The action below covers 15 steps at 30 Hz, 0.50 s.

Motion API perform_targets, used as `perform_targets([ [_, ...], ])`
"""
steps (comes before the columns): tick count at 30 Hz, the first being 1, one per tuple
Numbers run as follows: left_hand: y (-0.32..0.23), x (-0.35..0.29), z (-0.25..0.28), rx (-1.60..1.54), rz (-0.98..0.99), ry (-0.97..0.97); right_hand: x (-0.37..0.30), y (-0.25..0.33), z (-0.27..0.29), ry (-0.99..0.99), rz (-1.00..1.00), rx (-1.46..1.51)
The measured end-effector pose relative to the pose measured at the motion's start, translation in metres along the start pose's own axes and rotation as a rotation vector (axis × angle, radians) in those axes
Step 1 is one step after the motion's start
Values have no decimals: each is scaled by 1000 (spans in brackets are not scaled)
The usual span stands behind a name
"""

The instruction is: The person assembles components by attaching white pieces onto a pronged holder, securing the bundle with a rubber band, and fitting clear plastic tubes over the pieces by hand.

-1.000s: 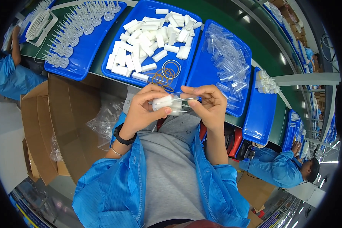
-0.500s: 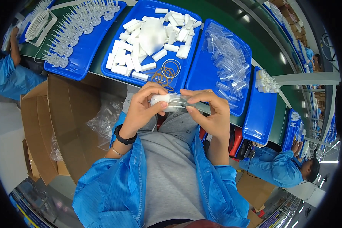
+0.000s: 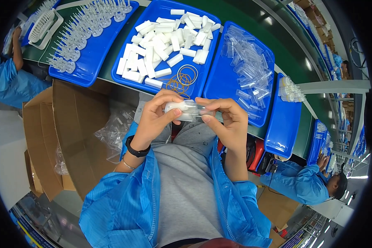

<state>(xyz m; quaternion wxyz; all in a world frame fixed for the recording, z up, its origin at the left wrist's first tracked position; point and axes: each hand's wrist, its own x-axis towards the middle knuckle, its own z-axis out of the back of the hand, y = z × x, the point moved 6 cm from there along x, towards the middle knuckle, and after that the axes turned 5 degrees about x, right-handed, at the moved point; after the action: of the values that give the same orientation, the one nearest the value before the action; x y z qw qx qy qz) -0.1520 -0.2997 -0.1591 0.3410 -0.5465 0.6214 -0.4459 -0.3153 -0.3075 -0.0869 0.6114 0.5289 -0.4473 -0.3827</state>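
In front of my lap, both hands grip one small assembly. My left hand (image 3: pixel 156 115) pinches the white piece (image 3: pixel 174 106) between thumb and fingers. My right hand (image 3: pixel 229 120) holds the clear plastic tube (image 3: pixel 197 111) at its right end. The white piece sits at the tube's left end, with thin white parts inside the tube; fingertips hide some of the join. Just beyond my hands lies a blue tray (image 3: pixel 119 78) heaped with white rectangular pieces (image 3: pixel 159 45) and several brown bands (image 3: pixel 180 82).
To the right, another blue tray (image 3: pixel 214 82) holds loose clear tubes (image 3: pixel 248 58). A far-left tray (image 3: pixel 84 74) carries rows of clear pronged parts (image 3: pixel 76 39). Further right stands a tray (image 3: pixel 282 132) of bundled white parts. Beside my left arm is an open cardboard box (image 3: pixel 76 136). Co-workers in blue sit on both sides.
My right hand has shifted slightly left, closer to my left hand, and less of the tube shows between them. A large pale shape over the white pieces is gone from view.
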Motion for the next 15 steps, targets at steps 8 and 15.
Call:
perform_targets([
  [8,1,0,1,18,8,16,-2,2,-1,-2,103,-187],
  [15,-5,0,-3,58,-21,19,-4,-14,2,-23,101,146],
])
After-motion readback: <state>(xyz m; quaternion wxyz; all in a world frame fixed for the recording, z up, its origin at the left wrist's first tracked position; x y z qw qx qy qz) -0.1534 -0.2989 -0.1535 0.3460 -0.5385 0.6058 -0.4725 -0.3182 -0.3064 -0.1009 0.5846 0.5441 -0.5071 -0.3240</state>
